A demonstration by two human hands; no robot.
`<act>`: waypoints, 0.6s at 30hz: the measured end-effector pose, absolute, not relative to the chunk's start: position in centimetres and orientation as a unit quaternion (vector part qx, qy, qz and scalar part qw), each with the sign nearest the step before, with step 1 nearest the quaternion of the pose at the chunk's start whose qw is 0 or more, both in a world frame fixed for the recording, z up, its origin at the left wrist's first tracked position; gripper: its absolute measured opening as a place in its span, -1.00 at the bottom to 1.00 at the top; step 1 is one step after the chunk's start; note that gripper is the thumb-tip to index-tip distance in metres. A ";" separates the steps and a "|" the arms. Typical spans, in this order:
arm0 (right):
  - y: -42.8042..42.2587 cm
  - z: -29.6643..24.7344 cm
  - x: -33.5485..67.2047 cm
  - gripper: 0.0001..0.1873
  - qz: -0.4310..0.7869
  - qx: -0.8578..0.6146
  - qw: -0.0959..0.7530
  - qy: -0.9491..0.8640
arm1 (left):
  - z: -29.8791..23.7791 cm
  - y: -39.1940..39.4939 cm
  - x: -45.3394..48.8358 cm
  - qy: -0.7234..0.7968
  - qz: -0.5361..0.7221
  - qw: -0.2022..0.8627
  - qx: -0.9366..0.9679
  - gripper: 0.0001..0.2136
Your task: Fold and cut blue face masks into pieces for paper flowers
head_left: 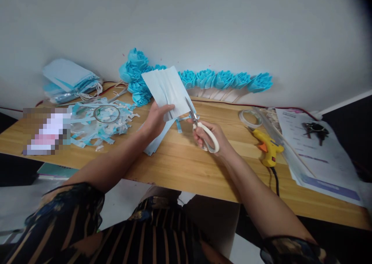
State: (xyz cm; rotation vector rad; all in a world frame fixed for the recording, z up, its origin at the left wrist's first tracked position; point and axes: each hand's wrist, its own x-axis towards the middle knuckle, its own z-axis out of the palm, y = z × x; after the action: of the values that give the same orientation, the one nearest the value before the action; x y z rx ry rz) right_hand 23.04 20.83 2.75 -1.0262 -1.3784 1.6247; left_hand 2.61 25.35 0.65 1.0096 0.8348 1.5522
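From my head I look forward and down — left hand [155,120] and right hand [219,132] near, mid-view — across the table [209,175] to the wall [209,28].

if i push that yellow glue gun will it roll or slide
The yellow glue gun would probably slide or swivel rather than roll, as it lies on its side with the orange trigger jutting out. It looks like rigid moulded plastic, so it likely won't flex. The black cord leading from it may tug as it moves.
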 end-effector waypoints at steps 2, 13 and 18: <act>20.8 2.8 23.0 -0.32 0.636 -0.405 0.379 -0.537 | 0.3 25.6 2.6 0.345 0.651 0.533 0.415 -0.47; 20.8 2.5 23.1 -0.30 0.612 -0.400 0.378 -0.567 | 0.4 25.5 2.6 0.326 0.655 0.548 0.405 -0.39; 20.8 2.6 23.0 -0.35 0.613 -0.417 0.370 -0.559 | 1.4 24.8 2.9 0.325 0.650 0.548 0.414 -0.38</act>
State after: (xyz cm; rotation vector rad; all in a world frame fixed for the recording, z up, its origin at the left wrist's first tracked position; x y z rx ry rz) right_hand 23.03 20.82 2.62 -1.0691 -1.4350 1.5735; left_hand 2.87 24.82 1.41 0.9815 0.7705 1.5399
